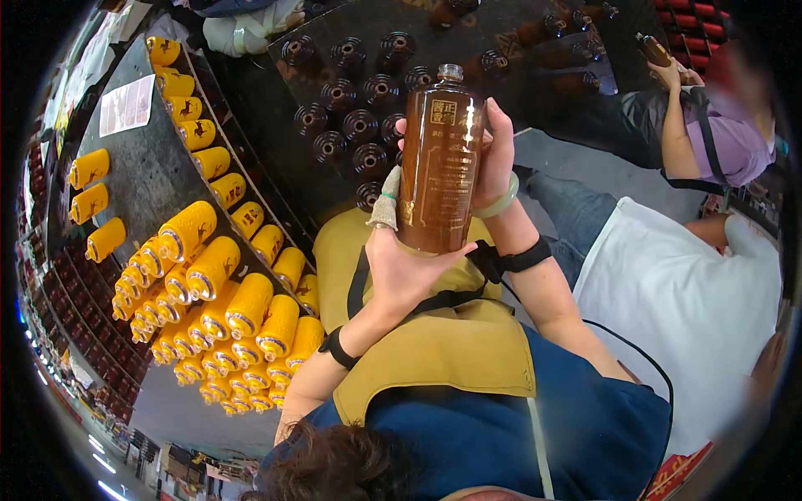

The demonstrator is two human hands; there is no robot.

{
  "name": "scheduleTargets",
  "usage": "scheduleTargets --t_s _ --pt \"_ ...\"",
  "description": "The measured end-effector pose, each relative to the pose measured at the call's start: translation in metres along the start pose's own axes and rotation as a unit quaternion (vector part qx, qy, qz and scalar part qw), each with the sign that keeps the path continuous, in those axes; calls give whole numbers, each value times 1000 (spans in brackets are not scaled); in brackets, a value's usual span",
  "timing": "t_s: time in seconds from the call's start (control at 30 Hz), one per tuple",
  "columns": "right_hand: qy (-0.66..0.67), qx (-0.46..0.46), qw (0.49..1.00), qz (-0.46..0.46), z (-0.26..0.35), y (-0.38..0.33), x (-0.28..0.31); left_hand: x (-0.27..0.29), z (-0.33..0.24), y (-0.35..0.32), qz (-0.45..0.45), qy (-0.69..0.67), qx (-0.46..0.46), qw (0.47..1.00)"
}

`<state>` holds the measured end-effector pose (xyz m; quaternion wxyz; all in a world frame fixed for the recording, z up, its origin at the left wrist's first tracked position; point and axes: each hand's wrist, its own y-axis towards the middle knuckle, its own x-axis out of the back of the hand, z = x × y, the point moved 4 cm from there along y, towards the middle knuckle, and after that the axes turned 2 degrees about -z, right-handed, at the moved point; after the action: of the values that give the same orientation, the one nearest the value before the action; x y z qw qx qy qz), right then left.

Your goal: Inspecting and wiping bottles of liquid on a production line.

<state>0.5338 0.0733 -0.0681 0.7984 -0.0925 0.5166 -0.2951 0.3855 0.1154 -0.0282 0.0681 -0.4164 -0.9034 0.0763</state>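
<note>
A brown bottle [441, 179] with gold printing and a bare, clear neck is held upright between my two hands, over my lap. My left hand [398, 259] supports it low on its left side, with a cloth cover on one finger. On the bottle's right side, my right hand [494, 159] is pressed, fingers partly behind the glass and a pale bangle on the wrist. Beyond the bottle, several dark brown bottles [360, 125] stand in rows on a dark surface, their necks pointing up.
Many yellow bottles [215, 267] stand grouped at my left, with more in a line along a table edge [238, 230]. A paper sheet [127, 106] lies on that table. On the right sit a person in white [685, 309] and another in purple [727, 142] holding a bottle [654, 50].
</note>
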Motion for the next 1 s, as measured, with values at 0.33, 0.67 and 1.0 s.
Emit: scheduleTargets --t_s 0.33,0.67,1.0 --pt "-38 31 995 -85 -7 4 15 9 7 1 -53 120 -90 987" --pt "104 9 993 53 -5 5 -15 2 19 0 61 -285 125 948" --pt "54 -5 999 -4 -15 10 5 10 14 5 -35 -7 -20 999"
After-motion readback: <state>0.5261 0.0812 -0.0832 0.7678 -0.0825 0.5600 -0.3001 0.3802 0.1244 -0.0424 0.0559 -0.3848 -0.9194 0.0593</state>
